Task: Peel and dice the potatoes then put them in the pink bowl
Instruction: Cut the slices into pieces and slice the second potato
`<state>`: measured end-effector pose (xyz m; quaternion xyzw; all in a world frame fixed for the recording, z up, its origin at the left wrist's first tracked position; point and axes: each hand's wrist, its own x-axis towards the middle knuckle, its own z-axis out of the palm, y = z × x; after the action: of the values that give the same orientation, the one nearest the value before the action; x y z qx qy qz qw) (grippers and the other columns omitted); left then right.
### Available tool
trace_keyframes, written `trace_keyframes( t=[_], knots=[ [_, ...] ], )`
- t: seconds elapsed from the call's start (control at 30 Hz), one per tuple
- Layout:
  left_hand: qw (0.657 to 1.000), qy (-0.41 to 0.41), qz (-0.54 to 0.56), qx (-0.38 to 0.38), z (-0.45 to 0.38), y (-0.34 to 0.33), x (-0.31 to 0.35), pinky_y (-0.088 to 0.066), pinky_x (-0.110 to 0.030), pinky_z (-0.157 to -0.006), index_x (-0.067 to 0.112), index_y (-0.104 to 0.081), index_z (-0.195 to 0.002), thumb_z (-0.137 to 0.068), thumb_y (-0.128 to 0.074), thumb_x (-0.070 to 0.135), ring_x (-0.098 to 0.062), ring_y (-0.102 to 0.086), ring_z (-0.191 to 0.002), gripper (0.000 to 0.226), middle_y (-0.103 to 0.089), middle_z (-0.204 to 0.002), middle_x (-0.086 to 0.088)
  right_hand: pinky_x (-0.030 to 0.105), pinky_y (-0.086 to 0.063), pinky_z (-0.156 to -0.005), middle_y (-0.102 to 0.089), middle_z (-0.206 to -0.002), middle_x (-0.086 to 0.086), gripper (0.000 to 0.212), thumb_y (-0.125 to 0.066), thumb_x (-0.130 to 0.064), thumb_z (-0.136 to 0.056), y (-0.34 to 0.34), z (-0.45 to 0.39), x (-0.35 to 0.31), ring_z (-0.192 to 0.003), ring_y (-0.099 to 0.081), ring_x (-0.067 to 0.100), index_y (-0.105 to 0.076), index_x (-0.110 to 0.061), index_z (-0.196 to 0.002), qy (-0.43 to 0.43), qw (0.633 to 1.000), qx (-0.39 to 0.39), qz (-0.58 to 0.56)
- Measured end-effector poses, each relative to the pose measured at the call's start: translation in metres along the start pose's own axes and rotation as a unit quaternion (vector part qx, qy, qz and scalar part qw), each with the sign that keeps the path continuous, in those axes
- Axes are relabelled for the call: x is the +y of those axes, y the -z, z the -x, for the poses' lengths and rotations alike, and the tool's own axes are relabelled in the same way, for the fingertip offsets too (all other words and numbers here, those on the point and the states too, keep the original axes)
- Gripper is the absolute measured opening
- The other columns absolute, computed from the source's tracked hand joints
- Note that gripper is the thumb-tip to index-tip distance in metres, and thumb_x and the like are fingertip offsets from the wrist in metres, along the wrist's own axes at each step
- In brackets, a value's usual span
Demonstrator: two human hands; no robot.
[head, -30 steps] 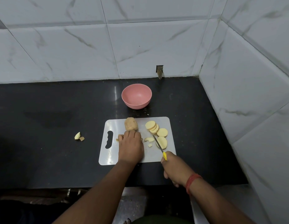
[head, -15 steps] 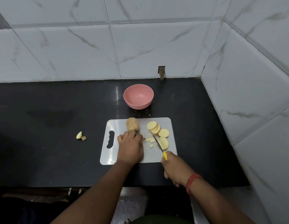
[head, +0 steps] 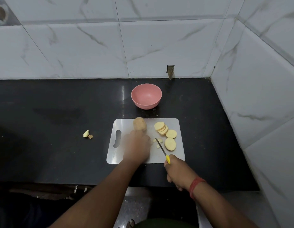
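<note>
A white cutting board (head: 159, 156) lies on the black counter. At its far edge sits an unpeeled potato (head: 139, 124). Several round peeled slices (head: 170, 134) lie on the right half, with small cut pieces (head: 160, 141) beside them. My left hand (head: 137, 147) lies blurred over the board's middle, its fingertips close to the potato; what is under it is hidden. My right hand (head: 179, 173) grips a yellow-handled knife (head: 161, 148), whose tip is at the small pieces. The pink bowl (head: 146, 103) stands beyond the board with nothing in it.
Two potato scraps (head: 86, 134) lie on the counter left of the board. Tiled walls close the back and the right side. The counter's front edge runs just below my right hand.
My left hand is now blurred by motion but stays over the middle of the board. The knife and my right hand have barely moved. The view has shifted slightly.
</note>
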<state>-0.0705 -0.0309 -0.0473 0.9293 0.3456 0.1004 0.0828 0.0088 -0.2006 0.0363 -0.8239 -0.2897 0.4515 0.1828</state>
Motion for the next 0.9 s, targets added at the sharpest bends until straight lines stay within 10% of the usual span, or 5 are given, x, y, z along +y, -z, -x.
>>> trace_keyframes(
  t=[0.43,0.9],
  knots=[
    [0.999,-0.018,0.04,0.011,0.013,-0.001,-0.008,-0.03,-0.042,-0.088,0.029,-0.065,-0.108,-0.093,-0.059,0.035,-0.023,-0.045,-0.098,0.017,-0.056,-0.108,0.005,0.039,-0.053,-0.079,-0.058,-0.099,0.015,0.006,-0.032,-0.017,-0.098,-0.023,-0.017,-0.006,-0.082,-0.056,0.028,-0.036,-0.014,-0.102,0.012,0.999,0.023,0.04],
    [1.0,-0.01,0.015,-0.005,0.004,0.004,-0.009,-0.024,-0.038,-0.086,0.027,-0.066,-0.117,-0.098,-0.052,0.025,-0.023,-0.044,-0.099,0.023,-0.055,-0.108,0.004,0.029,-0.045,-0.059,-0.056,-0.096,0.013,0.007,-0.032,-0.018,-0.099,-0.024,-0.019,-0.001,-0.066,-0.051,0.02,-0.036,-0.014,-0.102,0.001,0.999,0.031,0.034]
  ],
)
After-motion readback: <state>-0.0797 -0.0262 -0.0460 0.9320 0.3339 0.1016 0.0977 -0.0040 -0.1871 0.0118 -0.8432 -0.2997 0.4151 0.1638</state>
